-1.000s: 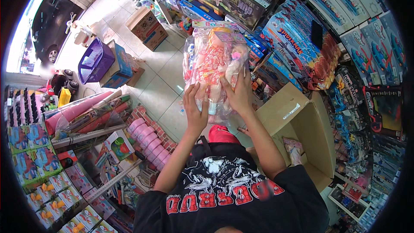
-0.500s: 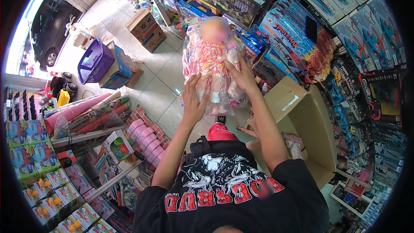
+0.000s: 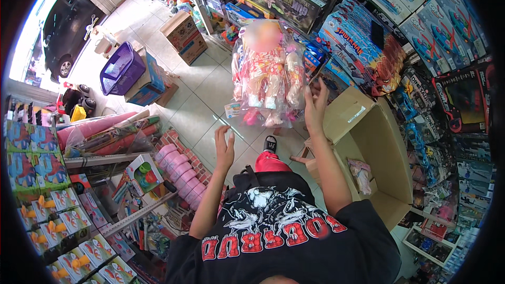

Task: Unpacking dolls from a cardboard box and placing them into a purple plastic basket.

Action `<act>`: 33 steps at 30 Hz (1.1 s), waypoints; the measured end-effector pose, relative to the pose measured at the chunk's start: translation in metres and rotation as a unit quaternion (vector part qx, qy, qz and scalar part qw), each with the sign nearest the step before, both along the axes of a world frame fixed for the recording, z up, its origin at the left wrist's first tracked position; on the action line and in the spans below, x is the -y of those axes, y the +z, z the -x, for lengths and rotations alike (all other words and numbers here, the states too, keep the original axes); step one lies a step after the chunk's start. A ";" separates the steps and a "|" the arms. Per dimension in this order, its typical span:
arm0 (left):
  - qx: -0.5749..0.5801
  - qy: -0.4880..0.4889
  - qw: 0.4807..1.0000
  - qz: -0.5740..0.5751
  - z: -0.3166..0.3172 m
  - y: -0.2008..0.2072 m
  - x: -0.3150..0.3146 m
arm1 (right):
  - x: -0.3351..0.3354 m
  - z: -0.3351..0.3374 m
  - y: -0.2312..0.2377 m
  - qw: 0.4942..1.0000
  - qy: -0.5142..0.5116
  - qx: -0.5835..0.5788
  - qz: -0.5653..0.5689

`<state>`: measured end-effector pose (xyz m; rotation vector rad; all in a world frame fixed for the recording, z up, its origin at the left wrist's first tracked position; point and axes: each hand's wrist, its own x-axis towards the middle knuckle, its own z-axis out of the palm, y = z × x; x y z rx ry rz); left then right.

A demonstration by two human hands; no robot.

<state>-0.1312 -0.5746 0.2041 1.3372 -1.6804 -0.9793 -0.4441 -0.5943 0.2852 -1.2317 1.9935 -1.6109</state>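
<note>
Several dolls in clear plastic bags [image 3: 269,81] lie stacked ahead of me; the top one wears a red, yellow and white patterned outfit with pale feet toward me. My left hand [image 3: 224,148] is raised below and left of the stack, apart from it, fingers loosely bent and holding nothing. Beside the stack's right edge is my right hand [image 3: 315,106], its fingers apart and nothing in its grasp; whether its thumb brushes the plastic I cannot tell. What supports the dolls is hidden beneath them.
To my right stands an opened cardboard box [image 3: 376,152] with a small bagged item [image 3: 360,174] inside. A purple basket [image 3: 122,69] rests by cartons at left. Pink rolls [image 3: 179,167] and boxed toys line the left shelf. A phone [image 3: 377,36] lies on blue toy packages [image 3: 352,47].
Both hands have come off the bagged dolls, the left drawing back toward me and the right moving out to the side. The stack now sits squarer, with its lower bags showing more.
</note>
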 end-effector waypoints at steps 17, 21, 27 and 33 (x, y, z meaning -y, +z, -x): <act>0.228 -0.173 0.883 -0.373 -0.139 -0.228 -0.227 | -0.306 -0.063 -0.266 0.901 0.091 0.008 -0.424; 0.202 -0.199 0.793 -0.540 -0.190 -0.253 -0.261 | -0.418 -0.049 -0.254 0.725 0.026 0.159 -0.670; 0.101 -0.161 0.804 -0.564 -0.197 -0.244 -0.270 | -0.542 -0.034 -0.239 0.651 -0.031 0.249 -0.716; 0.147 -0.101 0.797 -0.577 -0.171 -0.249 -0.245 | -0.568 -0.019 -0.242 0.701 -0.085 0.295 -0.644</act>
